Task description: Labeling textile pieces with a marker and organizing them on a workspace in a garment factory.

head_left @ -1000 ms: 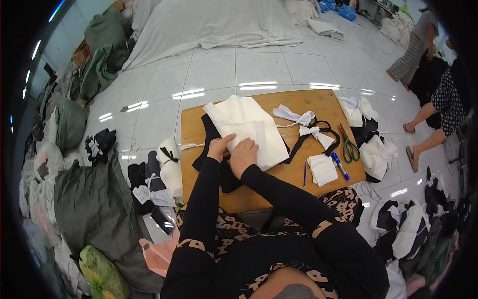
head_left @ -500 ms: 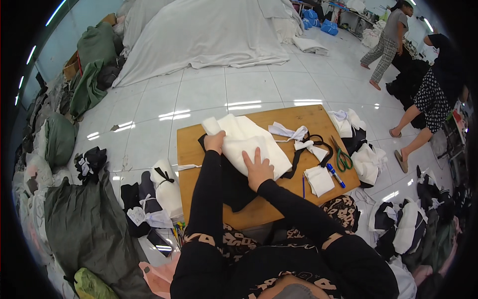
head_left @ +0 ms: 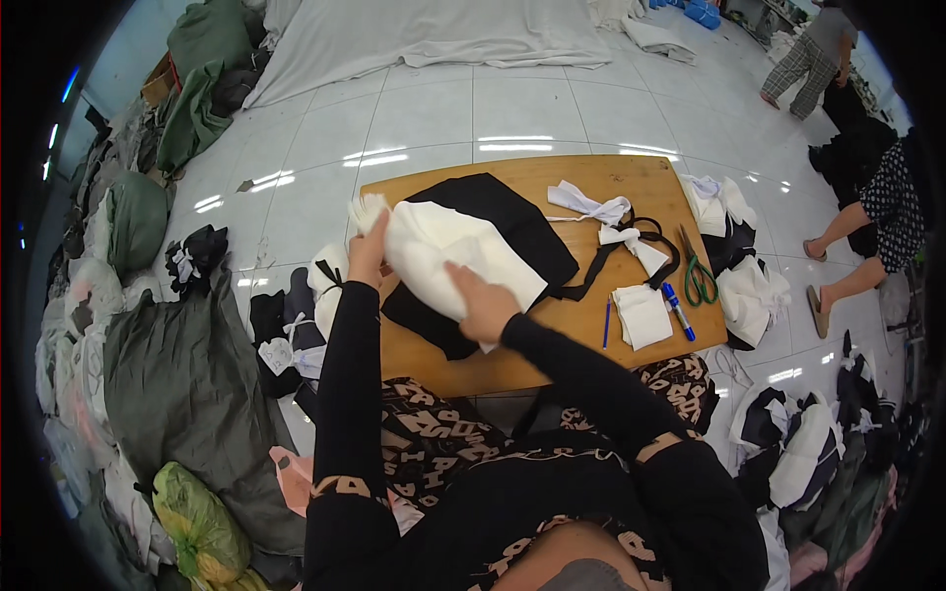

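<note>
A thick folded white cloth [head_left: 458,246] lies over black cloth [head_left: 527,227] on a low wooden table [head_left: 645,177]. My left hand [head_left: 369,254] is closed round the white cloth's left end, which it lifts off the table. Against the near side of the white cloth rests my right hand [head_left: 485,303], smeared by motion. One of its digits points up along the cloth; the other fingers are hidden or blurred. Right of the cloths lie white fabric strips [head_left: 591,205] and a black strap [head_left: 589,279].
Green-handled scissors [head_left: 700,281], a blue marker [head_left: 678,313], a thin blue pen [head_left: 607,325] and folded white pieces [head_left: 642,317] lie at the table's right. Bundles of black and white cloth [head_left: 751,295] flank the table. Two people stand at the far right.
The white cloth has shifted left and turned, baring black cloth on its far side. My right hand has moved from lying spread on top to the near edge. The view has tilted down.
</note>
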`<action>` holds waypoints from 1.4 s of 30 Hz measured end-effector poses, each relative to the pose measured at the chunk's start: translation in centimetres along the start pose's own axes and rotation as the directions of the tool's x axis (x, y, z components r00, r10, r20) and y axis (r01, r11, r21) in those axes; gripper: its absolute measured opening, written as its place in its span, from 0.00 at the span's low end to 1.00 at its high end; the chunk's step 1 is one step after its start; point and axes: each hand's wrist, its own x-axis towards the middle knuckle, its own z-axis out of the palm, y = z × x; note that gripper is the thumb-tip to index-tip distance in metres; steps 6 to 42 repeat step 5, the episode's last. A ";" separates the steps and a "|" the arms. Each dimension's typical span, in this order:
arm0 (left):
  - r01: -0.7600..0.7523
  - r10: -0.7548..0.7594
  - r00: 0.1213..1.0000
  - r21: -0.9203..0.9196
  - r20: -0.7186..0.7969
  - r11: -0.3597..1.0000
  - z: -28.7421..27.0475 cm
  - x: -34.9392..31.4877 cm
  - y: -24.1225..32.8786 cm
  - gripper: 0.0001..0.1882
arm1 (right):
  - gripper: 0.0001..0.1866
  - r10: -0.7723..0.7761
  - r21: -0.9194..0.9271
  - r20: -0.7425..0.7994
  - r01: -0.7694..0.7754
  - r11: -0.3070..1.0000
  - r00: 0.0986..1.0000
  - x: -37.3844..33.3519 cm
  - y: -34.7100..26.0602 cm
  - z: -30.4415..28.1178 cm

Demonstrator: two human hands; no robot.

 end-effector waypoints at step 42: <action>0.105 -0.114 0.992 -0.145 -0.053 0.984 3.3 -6.5 -0.4 0.33 | 0.47 -0.177 0.685 0.109 0.055 0.727 0.978 1.3 5.7 -5.9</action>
